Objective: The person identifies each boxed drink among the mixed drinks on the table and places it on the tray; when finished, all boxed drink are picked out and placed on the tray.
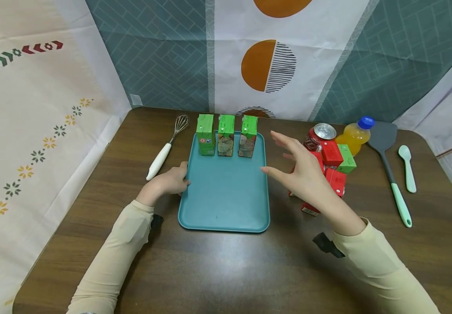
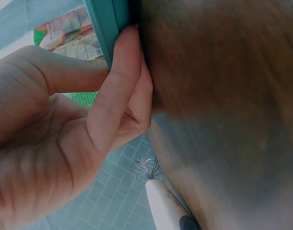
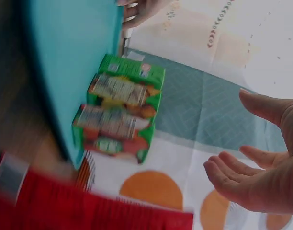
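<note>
A teal tray point(image 1: 226, 192) lies on the wooden table. Three green juice cartons point(image 1: 226, 136) stand in a row along its far end. At the tray's left side, my left hand point(image 1: 174, 179) pinches the rim; thumb and fingers meet on either side of it in the left wrist view. My right hand point(image 1: 308, 174) hovers between the tray and a cluster of red juice cartons point(image 1: 335, 181), thumb and fingers spread apart with nothing between them. It partly hides those cartons in the head view.
Behind the red cartons are a green carton point(image 1: 346, 160), a drink can point(image 1: 324, 131) and an orange juice bottle point(image 1: 354, 136). A spatula point(image 1: 400, 205) and a pale green spoon point(image 1: 409, 172) lie farther right. Left of the tray is a whisk point(image 1: 161, 159). Patterned cloth hangs behind the table.
</note>
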`<action>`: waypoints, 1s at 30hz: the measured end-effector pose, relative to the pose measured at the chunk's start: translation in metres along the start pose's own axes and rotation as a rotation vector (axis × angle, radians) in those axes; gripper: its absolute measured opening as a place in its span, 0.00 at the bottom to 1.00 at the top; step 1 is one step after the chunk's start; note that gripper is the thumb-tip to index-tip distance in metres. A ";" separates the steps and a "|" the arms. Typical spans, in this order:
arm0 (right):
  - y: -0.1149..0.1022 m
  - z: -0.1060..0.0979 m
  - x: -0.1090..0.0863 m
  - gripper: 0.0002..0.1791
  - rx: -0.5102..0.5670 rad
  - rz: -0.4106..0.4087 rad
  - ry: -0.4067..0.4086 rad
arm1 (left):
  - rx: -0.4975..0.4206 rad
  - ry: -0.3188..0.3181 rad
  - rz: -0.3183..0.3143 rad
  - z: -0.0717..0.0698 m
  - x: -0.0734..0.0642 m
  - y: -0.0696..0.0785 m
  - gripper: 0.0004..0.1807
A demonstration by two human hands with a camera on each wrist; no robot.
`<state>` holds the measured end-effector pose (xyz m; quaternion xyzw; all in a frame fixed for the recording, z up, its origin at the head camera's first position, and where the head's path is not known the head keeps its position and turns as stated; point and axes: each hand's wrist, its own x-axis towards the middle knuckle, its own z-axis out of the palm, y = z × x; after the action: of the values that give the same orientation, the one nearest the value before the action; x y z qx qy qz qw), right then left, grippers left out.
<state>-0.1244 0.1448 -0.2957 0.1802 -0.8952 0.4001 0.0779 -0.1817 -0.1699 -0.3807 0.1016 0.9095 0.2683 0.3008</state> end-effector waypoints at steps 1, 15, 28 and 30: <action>0.002 -0.005 -0.004 0.41 -0.025 -0.004 0.002 | 0.001 0.000 0.004 0.000 0.000 0.000 0.37; 0.051 -0.064 -0.053 0.42 -0.254 -0.033 -0.009 | -0.006 0.009 0.020 0.001 0.002 -0.004 0.36; 0.089 -0.070 -0.068 0.45 -0.194 -0.005 -0.092 | 0.003 0.005 0.005 0.000 0.003 -0.002 0.36; 0.092 -0.070 -0.068 0.44 -0.186 0.043 -0.124 | -0.004 0.004 0.002 0.000 0.002 -0.001 0.36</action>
<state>-0.0979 0.2709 -0.3319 0.1772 -0.9352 0.3052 0.0302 -0.1837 -0.1701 -0.3823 0.1012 0.9095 0.2706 0.2989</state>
